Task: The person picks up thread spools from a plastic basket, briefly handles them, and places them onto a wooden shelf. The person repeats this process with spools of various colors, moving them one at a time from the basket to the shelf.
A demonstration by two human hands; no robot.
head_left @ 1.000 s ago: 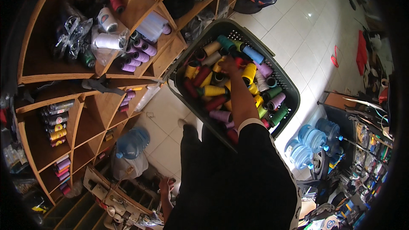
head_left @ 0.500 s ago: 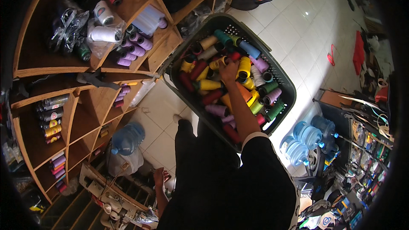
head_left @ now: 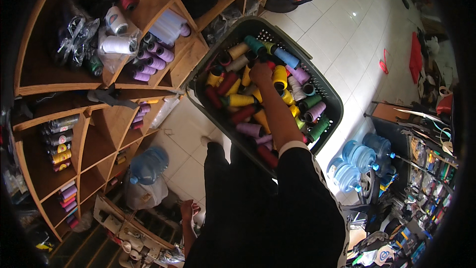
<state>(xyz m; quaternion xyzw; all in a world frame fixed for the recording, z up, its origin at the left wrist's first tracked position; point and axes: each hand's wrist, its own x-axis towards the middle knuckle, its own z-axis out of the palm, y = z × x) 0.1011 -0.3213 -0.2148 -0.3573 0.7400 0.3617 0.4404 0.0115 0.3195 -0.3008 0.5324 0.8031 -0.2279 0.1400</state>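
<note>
A dark green plastic basket [head_left: 325,144] is full of thread cones in many colours. My right hand [head_left: 261,73] reaches into its middle with the back of the hand up, its fingertips hidden among the cones. Close beside it are a yellow cone [head_left: 280,77], a teal cone [head_left: 255,44] and a dark red cone [head_left: 227,83]. Whether that hand grips a cone cannot be seen. Hanging low at the left of my body, well apart from the basket, my left hand [head_left: 188,210] is open, its fingers loosely bent and apart.
Wooden shelves [head_left: 94,149] at the left hold more cones, including purple ones [head_left: 156,63]. A blue water bottle [head_left: 149,165] stands by the shelves; several others [head_left: 359,155] are on the right. A sewing machine [head_left: 131,243] is at lower left. White floor tiles [head_left: 342,34] extend beyond the basket.
My right hand has moved slightly left and deeper among the cones, away from the yellow cone its fingers were touching. My left hand has dropped a little lower.
</note>
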